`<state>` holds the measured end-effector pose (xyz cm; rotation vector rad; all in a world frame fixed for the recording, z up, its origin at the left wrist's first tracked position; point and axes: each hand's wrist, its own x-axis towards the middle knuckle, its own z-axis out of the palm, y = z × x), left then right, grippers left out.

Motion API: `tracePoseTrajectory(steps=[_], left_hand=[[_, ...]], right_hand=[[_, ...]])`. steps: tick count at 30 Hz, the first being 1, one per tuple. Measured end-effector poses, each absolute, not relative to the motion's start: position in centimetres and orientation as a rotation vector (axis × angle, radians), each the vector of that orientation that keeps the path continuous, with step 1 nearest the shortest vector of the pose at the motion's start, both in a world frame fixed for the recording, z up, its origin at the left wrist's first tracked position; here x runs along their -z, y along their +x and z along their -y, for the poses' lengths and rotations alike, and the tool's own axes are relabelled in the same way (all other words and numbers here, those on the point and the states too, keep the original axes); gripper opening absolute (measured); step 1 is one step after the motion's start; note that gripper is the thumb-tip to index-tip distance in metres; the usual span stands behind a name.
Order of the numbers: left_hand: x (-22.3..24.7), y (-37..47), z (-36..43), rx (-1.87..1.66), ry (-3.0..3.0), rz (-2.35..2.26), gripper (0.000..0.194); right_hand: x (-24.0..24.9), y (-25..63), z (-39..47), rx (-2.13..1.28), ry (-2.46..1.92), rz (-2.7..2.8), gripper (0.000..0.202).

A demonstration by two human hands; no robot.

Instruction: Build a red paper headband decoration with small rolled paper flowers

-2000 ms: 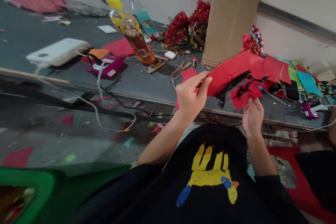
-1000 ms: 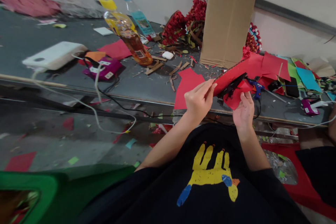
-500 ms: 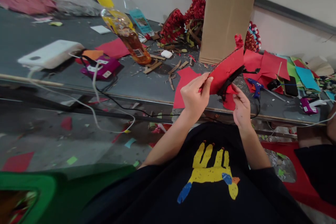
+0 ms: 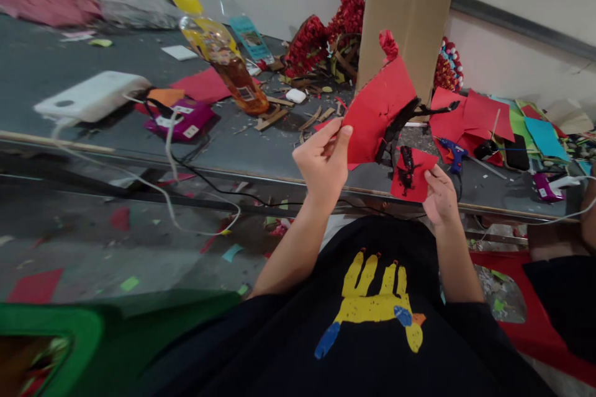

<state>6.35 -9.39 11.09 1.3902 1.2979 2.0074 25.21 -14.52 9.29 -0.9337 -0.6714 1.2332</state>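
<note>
Between thumb and fingers, my left hand (image 4: 325, 158) pinches the lower left edge of a large red cardboard piece (image 4: 377, 115). A crumpled red tuft (image 4: 388, 45) sits at its top, and a black strip (image 4: 395, 130) runs along its right side with an arm sticking out to the right. My right hand (image 4: 440, 194) is closed on the right edge of a small red paper piece (image 4: 395, 183), which has a black, rough patch on its face. The two red pieces are held close together above the table's front edge; whether they touch I cannot tell.
A blue glue gun (image 4: 452, 154) and red sheets (image 4: 487, 113) lie to the right. A tilted-looking bottle (image 4: 242, 90), a purple box (image 4: 181, 121) and a white power bank (image 4: 95, 96) stand left. A tall cardboard panel (image 4: 410, 6) rises behind. A person's arm shows at far right.
My left hand has moved left with the large red piece, turning its face more towards me. My right hand has shifted slightly right and down, and the small piece's black patch now shows.
</note>
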Motion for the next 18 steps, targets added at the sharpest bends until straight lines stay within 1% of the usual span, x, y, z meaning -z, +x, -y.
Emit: tracePoseTrajectory(steps=[7, 11, 14, 18], left_hand=[[-10.9, 5.9, 8.9, -2.0, 1.211, -1.197, 0.033], [-10.0, 5.7, 7.9, -1.962, 1.099, -1.147, 0.039], [-9.0, 5.5, 6.8, -1.921, 0.995, -1.063, 0.043], [-8.0, 5.1, 5.9, -1.833, 0.931, -0.999, 0.043]], right_hand=[[-9.5, 25.9, 14.2, -1.152, -0.926, 0.617, 0.014], [-10.4, 25.6, 13.7, -1.049, -0.904, 0.669, 0.01], [-11.4, 26.0, 13.6, -0.86, -0.913, 0.763, 0.011], [-12.4, 28.3, 13.6, -0.447, -0.946, 0.786, 0.017]])
